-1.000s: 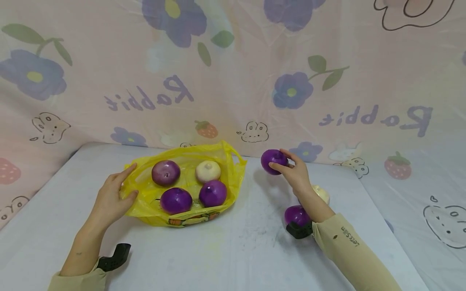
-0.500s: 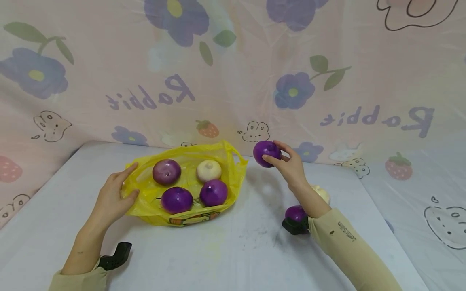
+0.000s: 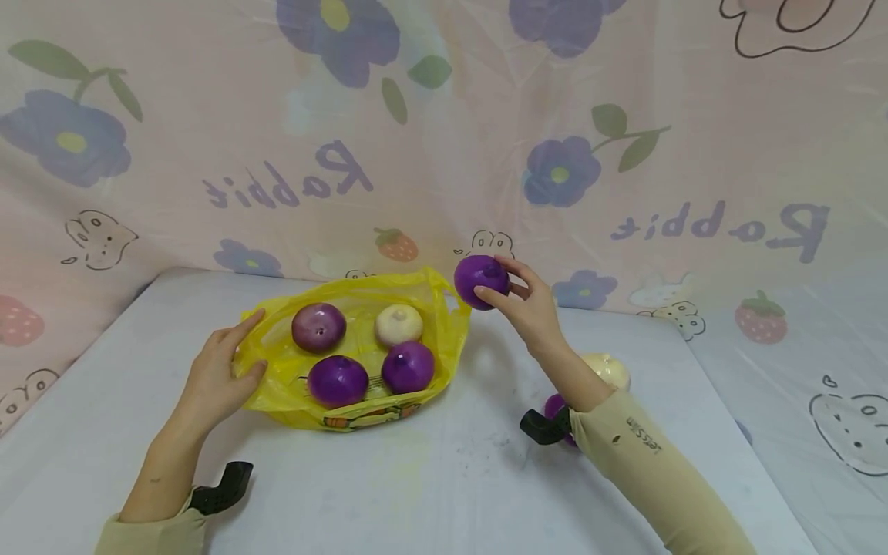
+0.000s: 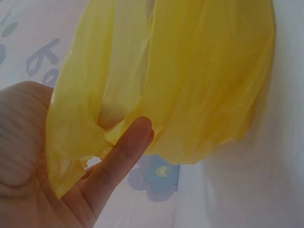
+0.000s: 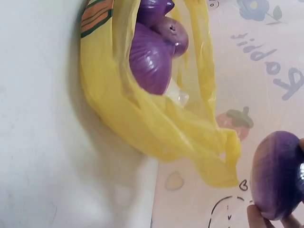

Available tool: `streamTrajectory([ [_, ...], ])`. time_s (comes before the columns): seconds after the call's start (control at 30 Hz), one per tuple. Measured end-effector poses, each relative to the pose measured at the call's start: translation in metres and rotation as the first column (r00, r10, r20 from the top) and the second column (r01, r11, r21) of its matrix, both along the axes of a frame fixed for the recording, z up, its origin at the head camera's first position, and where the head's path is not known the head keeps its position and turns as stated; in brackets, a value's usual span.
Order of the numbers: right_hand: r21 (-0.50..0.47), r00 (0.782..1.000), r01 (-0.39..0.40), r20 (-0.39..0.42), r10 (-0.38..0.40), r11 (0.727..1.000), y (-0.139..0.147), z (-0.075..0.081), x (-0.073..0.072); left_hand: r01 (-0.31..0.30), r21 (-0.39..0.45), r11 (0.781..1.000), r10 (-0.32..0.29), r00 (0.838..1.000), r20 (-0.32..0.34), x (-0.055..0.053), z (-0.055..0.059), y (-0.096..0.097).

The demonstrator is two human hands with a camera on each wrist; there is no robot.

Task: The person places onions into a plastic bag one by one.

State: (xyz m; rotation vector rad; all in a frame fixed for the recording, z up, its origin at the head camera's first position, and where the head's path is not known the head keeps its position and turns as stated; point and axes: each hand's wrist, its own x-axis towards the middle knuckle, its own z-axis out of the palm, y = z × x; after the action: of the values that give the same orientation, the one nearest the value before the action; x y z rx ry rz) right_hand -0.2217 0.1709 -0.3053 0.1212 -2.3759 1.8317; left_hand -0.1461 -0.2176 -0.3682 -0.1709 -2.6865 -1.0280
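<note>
Holding onion [image 3: 477, 279], tip [image 3: 495, 270] toward right grip [image 3: 533, 311], long axis crosswise

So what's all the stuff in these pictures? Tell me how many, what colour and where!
Table: one, white, in front of the person
Backdrop: one, pale pink with printed flowers, behind the table
Plastic bag: one, yellow, on the table
Bagged purple onions: three, purple, inside the bag
Bagged white onion: one, cream, inside the bag
Lifted purple onion: one, purple, held up near the bag's right rim
Loose purple onion: one, purple, right side, mostly hidden
Loose white onion: one, cream, right side, partly hidden
Wrist cameras: two, black, at the wrists
Sleeves: two, beige, on both arms
Left hand: one, bare, at the bag's left rim
Right hand: one, bare, holding the lifted onion
</note>
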Motion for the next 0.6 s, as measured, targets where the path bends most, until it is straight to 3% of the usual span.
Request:
streamTrajectory([
  [0.4,-0.052,0.991,-0.128,-0.041,0.126,0.99,-0.023,0.003,0.005,0.006,0.003,1.0,-0.006,1.0,0.006,0.0,0.002,0.001],
  [0.6,-0.02,0.981,-0.186,-0.068,0.184,0.982,-0.035,0.0,0.006,0.003,0.006,1.0,-0.003,1.0,0.009,0.0,0.004,0.001],
])
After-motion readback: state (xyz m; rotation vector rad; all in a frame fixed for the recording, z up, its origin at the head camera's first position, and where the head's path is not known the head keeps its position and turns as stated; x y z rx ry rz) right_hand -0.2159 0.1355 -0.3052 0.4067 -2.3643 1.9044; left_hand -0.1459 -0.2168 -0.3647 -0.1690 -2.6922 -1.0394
